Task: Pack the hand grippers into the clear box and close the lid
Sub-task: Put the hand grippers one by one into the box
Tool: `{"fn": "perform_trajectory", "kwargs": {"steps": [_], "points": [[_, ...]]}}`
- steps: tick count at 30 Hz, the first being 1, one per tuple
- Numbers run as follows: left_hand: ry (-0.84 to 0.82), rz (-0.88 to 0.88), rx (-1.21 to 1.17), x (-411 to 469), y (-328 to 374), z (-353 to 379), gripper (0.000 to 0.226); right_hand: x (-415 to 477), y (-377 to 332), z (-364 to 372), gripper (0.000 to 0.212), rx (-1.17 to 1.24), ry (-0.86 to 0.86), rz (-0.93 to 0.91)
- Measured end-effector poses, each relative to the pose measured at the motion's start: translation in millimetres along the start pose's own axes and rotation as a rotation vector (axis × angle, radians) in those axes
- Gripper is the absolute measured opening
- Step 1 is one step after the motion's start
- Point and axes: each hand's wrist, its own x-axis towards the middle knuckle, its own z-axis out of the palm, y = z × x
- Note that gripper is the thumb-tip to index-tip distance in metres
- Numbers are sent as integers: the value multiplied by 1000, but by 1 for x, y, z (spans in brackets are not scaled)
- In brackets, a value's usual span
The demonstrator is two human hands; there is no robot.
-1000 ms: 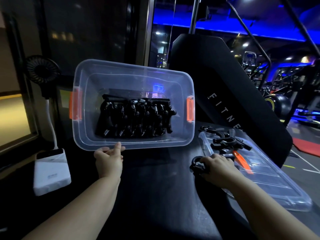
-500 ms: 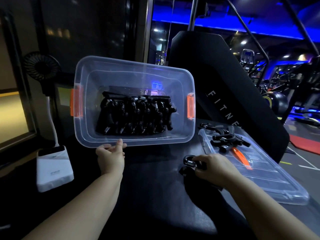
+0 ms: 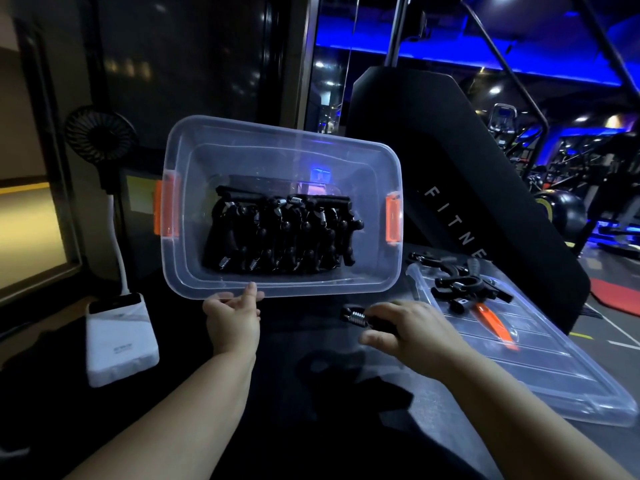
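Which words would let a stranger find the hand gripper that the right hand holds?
Find the clear box with orange latches. Below its right corner, the right hand grips one black hand gripper. Unlike the loose grippers on the lid, it is held, silver spring showing.

One view only: head-worn wide-angle, aimed forward and down over the dark worktop (image 3: 298,344). Left forearm (image 3: 194,410) and right forearm (image 3: 512,410) cross the bottom edge. Left hand (image 3: 232,318) sits centre-frame, right hand (image 3: 412,327) just right of it, both near the lens. Clear box (image 3: 277,154) is mid-frame beyond the hands, opening turned toward the camera. Lid (image 3: 519,368) lies lower right, reaching the right border. Straight edges bow toward the frame borders. Right side looks out over the gym floor (image 3: 609,334), far off.
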Motion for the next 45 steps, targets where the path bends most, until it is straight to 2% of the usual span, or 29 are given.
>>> {"fn": "perform_trajectory", "kwargs": {"steps": [4,9,13,17,19,30,37,45], "points": [[-5,-5,-1,0,1,-1,29,11,-14,-17,117,62,-3,-45],[-1,-19,6,0,2,-2,30,43,-27,-35,101,16,81,-78],[-31,-20,-10,1,2,-4,32,82,-25,-42,98,-15,156,-111],[-44,-9,-33,-1,3,-6,33,122,-23,-48,61,-81,218,-118],[-58,-9,-64,-2,3,-5,33,143,-23,-50,52,-108,235,-144],[-12,-17,-26,6,-1,-1,29,238,-7,-38,47,-248,155,-86],[-41,-9,22,5,1,-2,25,269,6,-23,45,-318,92,-56],[-51,-13,38,2,4,-4,24,294,9,-14,45,-389,101,-31]]}}
